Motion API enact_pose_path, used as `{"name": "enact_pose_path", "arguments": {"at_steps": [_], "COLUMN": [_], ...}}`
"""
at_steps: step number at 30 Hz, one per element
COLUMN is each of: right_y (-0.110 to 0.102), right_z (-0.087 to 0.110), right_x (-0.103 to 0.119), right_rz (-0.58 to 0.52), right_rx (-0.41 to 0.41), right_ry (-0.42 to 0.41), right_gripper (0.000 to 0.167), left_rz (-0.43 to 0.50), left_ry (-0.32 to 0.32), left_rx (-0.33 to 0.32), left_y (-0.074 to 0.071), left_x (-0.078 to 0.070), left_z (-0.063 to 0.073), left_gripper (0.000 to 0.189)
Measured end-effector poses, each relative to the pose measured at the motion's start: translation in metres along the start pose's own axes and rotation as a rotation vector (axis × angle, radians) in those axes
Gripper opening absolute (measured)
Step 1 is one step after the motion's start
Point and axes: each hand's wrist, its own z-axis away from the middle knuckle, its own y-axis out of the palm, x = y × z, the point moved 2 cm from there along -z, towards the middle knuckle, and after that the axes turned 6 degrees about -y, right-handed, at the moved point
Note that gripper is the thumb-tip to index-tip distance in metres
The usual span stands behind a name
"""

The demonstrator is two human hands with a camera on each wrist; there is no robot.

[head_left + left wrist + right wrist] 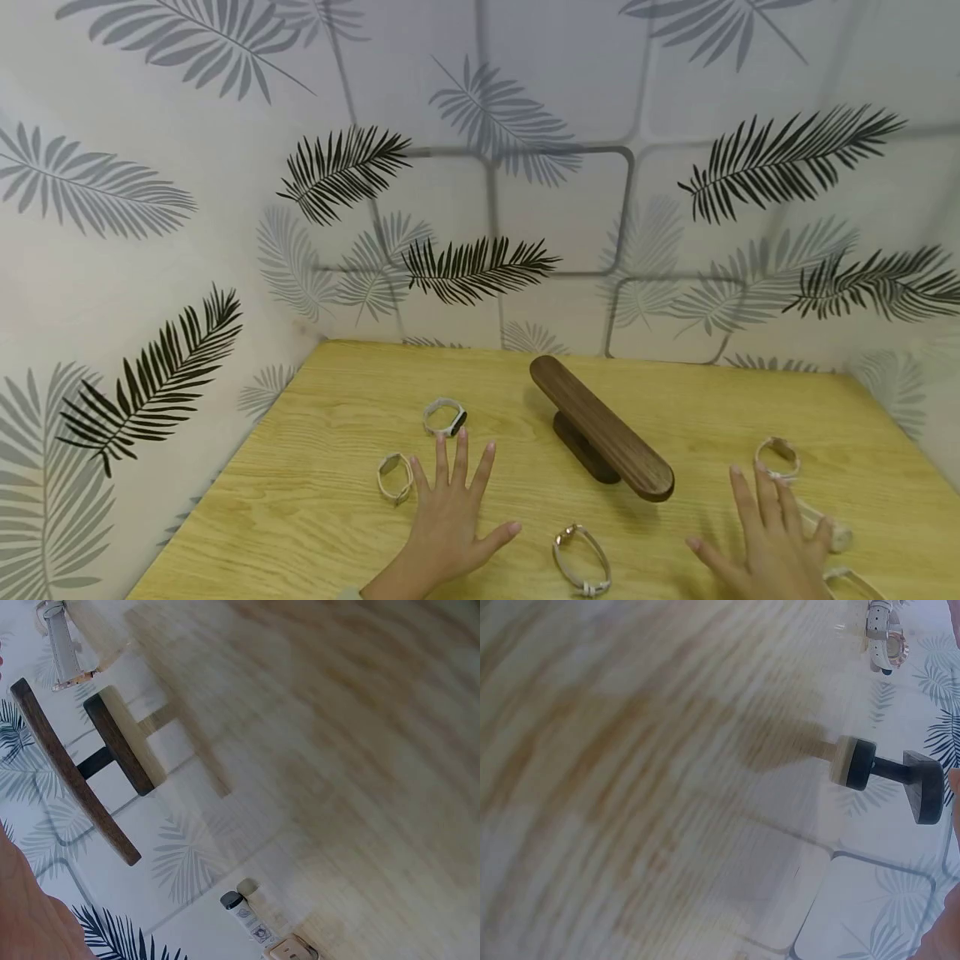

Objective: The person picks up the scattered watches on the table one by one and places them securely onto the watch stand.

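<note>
My left hand (450, 525) is held with its fingers spread over the wooden table, holding nothing. Its fingertips come close to a white fitness band (458, 423) with a dark display, and a pale-strapped watch (392, 463) lies left of them. My right hand (780, 533) also has spread fingers and a bare grip. Just beyond its fingertips is another light-strapped watch (780, 448); a pale tube (842, 537) is partly hidden behind it. Between the hands lies a looped watch (597, 550) with a thin pale strap. Whether either hand touches the table, I cannot tell.
A dark wooden stand (600, 421) with a long top bar stands mid-table, angled toward the right hand. Another pale strap (855, 581) shows at the bottom right. Leaf-patterned wall covering (525, 217) rises behind the table (300, 467).
</note>
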Motion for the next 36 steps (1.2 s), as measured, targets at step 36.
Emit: {"name": "enact_pose_path", "arguments": {"at_steps": [36], "right_y": [-0.004], "right_z": [-0.024], "right_x": [0.037], "right_rz": [-0.622], "right_rx": [-0.186], "right_ry": [-0.033], "right_gripper": [0.083], "left_rz": [0.363], "left_ry": [-0.146], "left_rx": [0.124], "left_y": [-0.017], "left_x": [0.003], "left_z": [-0.058], "left_gripper": [0.082]}}
